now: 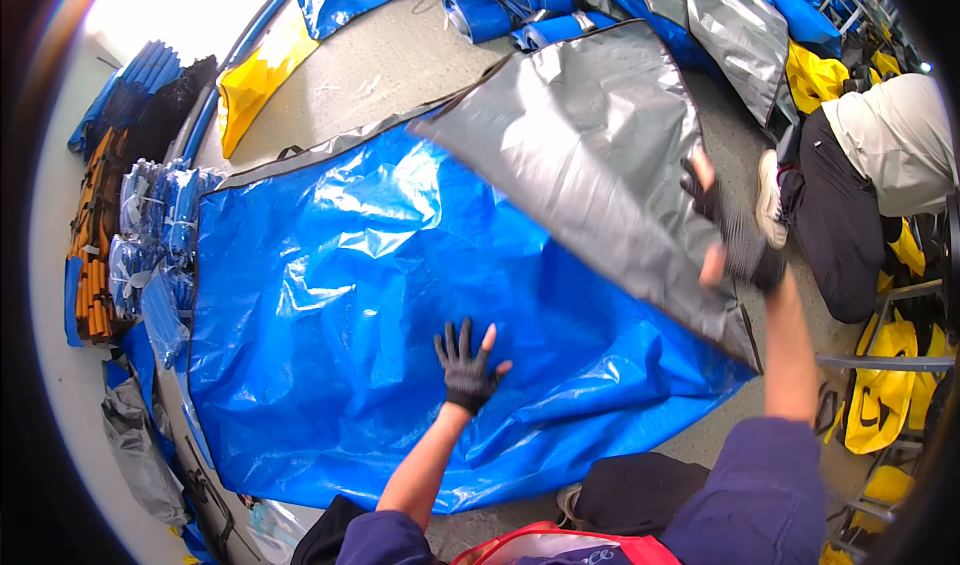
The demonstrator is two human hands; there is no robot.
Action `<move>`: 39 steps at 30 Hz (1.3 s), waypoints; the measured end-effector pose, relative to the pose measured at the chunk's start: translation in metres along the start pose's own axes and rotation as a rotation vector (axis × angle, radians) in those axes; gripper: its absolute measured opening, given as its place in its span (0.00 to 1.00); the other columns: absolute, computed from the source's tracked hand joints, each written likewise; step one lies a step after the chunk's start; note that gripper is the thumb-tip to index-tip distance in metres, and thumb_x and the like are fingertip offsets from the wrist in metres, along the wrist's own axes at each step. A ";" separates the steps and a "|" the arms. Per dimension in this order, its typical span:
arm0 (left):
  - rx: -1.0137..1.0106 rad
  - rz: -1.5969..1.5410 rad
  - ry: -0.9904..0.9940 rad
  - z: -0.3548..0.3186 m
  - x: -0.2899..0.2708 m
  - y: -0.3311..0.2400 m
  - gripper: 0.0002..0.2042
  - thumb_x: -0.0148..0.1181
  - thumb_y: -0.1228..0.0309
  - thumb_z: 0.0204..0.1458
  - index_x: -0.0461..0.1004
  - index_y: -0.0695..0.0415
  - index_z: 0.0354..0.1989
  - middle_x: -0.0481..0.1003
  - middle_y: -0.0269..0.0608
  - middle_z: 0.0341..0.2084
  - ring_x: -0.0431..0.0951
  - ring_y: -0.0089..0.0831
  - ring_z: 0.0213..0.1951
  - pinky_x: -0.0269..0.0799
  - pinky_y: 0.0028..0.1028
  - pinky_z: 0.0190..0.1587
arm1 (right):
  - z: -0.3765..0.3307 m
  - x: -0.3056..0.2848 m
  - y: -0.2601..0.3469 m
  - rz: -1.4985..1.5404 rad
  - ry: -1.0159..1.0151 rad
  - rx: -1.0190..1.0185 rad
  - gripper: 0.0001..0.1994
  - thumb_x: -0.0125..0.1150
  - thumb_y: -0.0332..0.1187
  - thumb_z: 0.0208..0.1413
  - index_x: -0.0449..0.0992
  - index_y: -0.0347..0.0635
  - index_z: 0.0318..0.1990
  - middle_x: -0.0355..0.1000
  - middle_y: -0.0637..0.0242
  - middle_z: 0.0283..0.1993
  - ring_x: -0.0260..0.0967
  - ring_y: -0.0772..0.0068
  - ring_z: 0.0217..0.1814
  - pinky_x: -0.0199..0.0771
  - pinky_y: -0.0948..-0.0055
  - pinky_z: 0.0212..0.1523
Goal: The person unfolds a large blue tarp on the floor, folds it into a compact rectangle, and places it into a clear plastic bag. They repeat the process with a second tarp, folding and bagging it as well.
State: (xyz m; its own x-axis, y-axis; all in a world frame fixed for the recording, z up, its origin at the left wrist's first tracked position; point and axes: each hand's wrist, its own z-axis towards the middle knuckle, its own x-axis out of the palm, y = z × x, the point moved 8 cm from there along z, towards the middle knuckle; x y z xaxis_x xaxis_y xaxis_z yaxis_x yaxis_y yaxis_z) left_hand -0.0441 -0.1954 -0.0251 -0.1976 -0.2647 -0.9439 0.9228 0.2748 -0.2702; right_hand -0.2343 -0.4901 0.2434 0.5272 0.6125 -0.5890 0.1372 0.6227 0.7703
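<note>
Navy short-sleeved shirt [760, 485], pale lettering [599, 555]; red trim [648, 549]; dark gloves [465, 378], some fingertips [489, 336] exposed; black trousers [635, 491].

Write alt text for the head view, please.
A large blue sheet spreads across the floor, grey sheeting over part of it. The wearer's left hand, gloved, is splayed over the blue; the gloved right hand, blurred, is at the grey edge. Another person is at right.

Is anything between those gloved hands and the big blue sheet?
Nothing visible blocks the left hand, spread over the blue sheet. The grey flap lies between that sheet and the right hand, at the flap's edge.
</note>
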 end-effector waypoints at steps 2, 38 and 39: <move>-0.019 0.046 0.071 0.041 0.022 0.001 0.39 0.55 0.38 0.43 0.56 0.36 0.65 0.49 0.53 0.65 0.45 0.65 0.64 0.35 0.67 0.59 | -0.045 0.034 0.021 -0.418 0.188 0.080 0.65 0.69 0.61 0.32 0.30 0.35 0.68 0.39 0.42 0.70 0.43 0.49 0.71 0.46 0.60 0.67; 0.046 0.325 0.657 -0.008 0.146 -0.069 0.41 0.47 0.38 0.50 0.39 0.38 0.69 0.32 0.43 0.70 0.31 0.55 0.69 0.27 0.65 0.60 | -0.492 -0.020 -0.194 0.247 -0.530 0.969 0.21 0.60 0.48 0.52 0.75 0.40 0.43 0.71 0.72 0.40 0.65 0.76 0.45 0.62 0.75 0.52; 0.048 0.348 0.635 -0.008 0.145 -0.069 0.41 0.47 0.39 0.50 0.40 0.38 0.69 0.32 0.43 0.70 0.30 0.54 0.69 0.27 0.65 0.60 | -0.493 -0.034 -0.188 0.236 -0.549 0.927 0.17 0.60 0.47 0.53 0.75 0.41 0.39 0.69 0.74 0.37 0.64 0.78 0.42 0.63 0.75 0.49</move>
State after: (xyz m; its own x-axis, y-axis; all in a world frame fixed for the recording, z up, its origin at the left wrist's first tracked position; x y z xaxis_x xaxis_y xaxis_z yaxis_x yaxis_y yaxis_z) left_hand -0.1394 -0.2456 -0.1452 -0.0299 0.4226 -0.9058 0.9777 0.2006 0.0613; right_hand -0.6908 -0.3877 -0.0017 0.8922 0.2248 -0.3916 0.4390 -0.2290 0.8688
